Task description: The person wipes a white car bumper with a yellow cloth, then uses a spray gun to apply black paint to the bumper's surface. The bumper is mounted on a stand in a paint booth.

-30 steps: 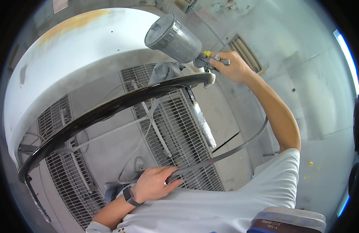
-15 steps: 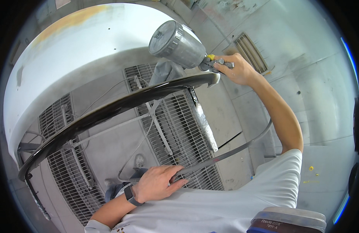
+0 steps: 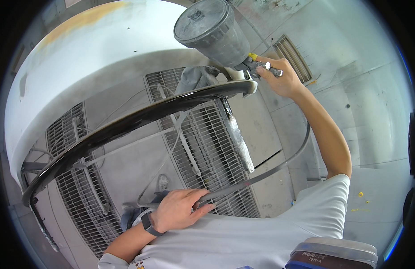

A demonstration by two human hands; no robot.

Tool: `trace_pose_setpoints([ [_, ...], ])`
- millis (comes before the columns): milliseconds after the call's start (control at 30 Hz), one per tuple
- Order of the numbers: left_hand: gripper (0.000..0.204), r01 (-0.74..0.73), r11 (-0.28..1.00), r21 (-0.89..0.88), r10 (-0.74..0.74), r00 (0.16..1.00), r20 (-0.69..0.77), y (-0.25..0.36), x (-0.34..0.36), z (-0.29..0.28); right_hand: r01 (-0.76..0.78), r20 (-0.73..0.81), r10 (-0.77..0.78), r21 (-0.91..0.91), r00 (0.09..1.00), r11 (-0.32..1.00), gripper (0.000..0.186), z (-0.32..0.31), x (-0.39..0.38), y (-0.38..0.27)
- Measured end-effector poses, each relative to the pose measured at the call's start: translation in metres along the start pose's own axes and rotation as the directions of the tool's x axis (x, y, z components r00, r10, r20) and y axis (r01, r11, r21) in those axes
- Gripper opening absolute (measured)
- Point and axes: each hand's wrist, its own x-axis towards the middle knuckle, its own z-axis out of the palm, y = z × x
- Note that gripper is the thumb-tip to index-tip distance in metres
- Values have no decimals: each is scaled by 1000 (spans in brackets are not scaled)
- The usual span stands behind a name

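Observation:
My right hand is closed on a spray gun with a large grey lidded cup, held above the right end of a glossy black curved strip. A yellow fitting sits on the gun. Low in the view, my left hand is closed round a grey hose, which runs up behind my right forearm. Beyond the black strip stands a large white curved panel with an orange-yellow patch near its top.
Floor grates and grey rods of a stand lie below the strip. A foil-wrapped post hangs at its right. A wall vent is beyond my right hand. A respirator shows at the bottom right edge.
My right hand and the spray gun have shifted a little rightward. The cup has risen in the view, its lid now showing more fully. My left hand has barely moved on the hose.

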Motion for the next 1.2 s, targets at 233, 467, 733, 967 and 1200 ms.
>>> trace_pose_setpoints([
  [233, 38, 20, 1000, -12, -20, 999, 45, 0, -6, -3, -177, 241, 146, 113, 959, 978, 40, 7, 2, -12],
  [467, 37, 22, 1000, -15, -22, 1000, 6, 0, -9, -5, -117, 6, 117, 78, 993, 990, 38, 1, -2, -10],
  [733, 21, 23, 1000, 0, -23, 978, -208, -14, -46, -29, -439, -37, 488, 381, 872, 814, 51, 19, -25, -26],
  [967, 20, 150, 987, 57, -126, 945, -301, -10, -102, -49, -515, -76, 589, 405, 804, 755, 52, 41, -15, -43],
  [1200, 23, 89, 994, 65, -69, 962, -263, -14, -113, -42, -496, 31, 517, 337, 855, 800, 50, 49, -6, -68],
])
